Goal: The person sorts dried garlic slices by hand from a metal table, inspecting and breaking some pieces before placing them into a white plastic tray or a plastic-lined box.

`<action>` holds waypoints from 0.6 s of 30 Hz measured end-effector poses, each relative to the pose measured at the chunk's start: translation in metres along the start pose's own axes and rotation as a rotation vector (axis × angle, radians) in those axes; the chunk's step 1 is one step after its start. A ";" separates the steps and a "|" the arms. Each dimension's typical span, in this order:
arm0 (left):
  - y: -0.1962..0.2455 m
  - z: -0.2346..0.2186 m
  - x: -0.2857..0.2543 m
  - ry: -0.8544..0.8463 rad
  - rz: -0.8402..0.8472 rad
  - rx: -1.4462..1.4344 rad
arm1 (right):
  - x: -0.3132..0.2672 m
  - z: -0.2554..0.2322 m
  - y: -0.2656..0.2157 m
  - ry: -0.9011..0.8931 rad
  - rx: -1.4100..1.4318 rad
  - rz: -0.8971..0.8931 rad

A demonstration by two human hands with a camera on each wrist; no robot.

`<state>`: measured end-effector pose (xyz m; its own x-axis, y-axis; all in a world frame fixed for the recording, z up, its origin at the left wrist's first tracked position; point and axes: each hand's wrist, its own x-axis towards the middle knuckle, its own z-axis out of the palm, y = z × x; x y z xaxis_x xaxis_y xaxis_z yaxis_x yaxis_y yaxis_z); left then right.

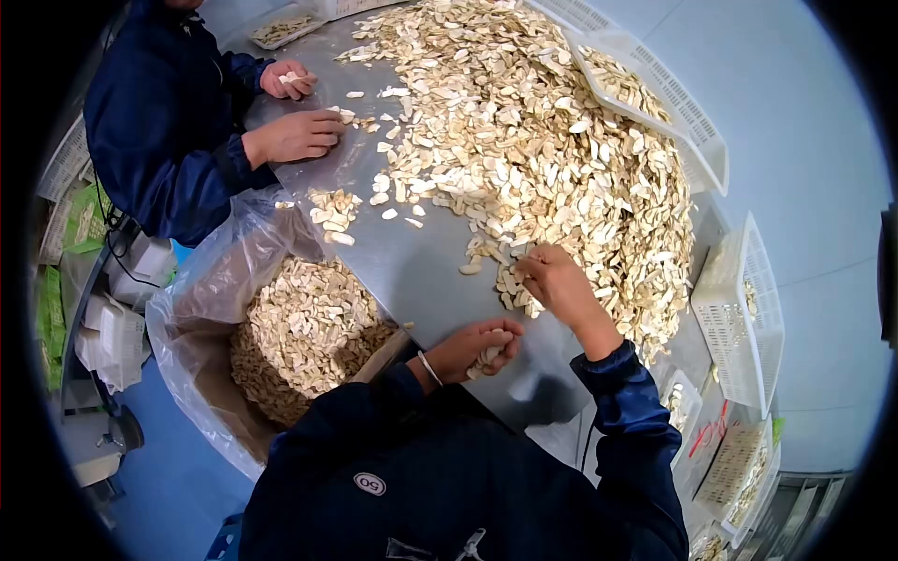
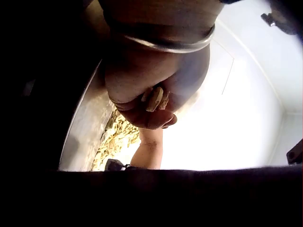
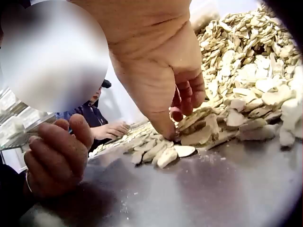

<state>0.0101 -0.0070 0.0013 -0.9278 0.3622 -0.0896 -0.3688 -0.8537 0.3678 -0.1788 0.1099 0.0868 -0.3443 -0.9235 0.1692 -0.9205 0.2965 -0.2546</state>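
A big heap of pale dried slices (image 1: 543, 140) covers the steel table (image 1: 421, 271). My right hand (image 1: 547, 280) reaches into the heap's near edge. In the right wrist view my right hand (image 3: 161, 71) has its thumb tip down on the loose slices (image 3: 189, 137) and its fingers (image 3: 187, 97) curled over them. My left hand (image 1: 482, 348) hovers at the table's near edge, curled round a small handful of slices. The left wrist view shows slices (image 2: 154, 99) poking out of my left hand (image 2: 142, 90), with a metal bangle (image 2: 170, 45) on the wrist.
A clear plastic bag (image 1: 201, 309) full of slices (image 1: 309, 327) stands left of the table. A second person (image 1: 159, 122) in a blue jacket sorts slices at the far left. White plastic baskets (image 1: 655, 93) (image 1: 744, 309) lie on the heap and along the right.
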 end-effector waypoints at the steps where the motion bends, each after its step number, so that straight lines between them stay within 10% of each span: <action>1: 0.000 -0.001 0.000 -0.003 0.003 -0.003 | 0.001 0.001 -0.001 -0.026 0.006 0.011; 11: 0.002 0.005 -0.001 0.029 -0.005 -0.004 | 0.004 -0.045 0.017 -0.407 0.417 0.198; 18: 0.002 0.002 0.000 0.015 0.013 0.021 | 0.020 -0.125 0.029 0.068 0.879 0.539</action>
<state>0.0097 -0.0080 0.0042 -0.9333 0.3454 -0.0986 -0.3556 -0.8502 0.3881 -0.2361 0.1301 0.2017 -0.7059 -0.6968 -0.1273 -0.1900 0.3594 -0.9136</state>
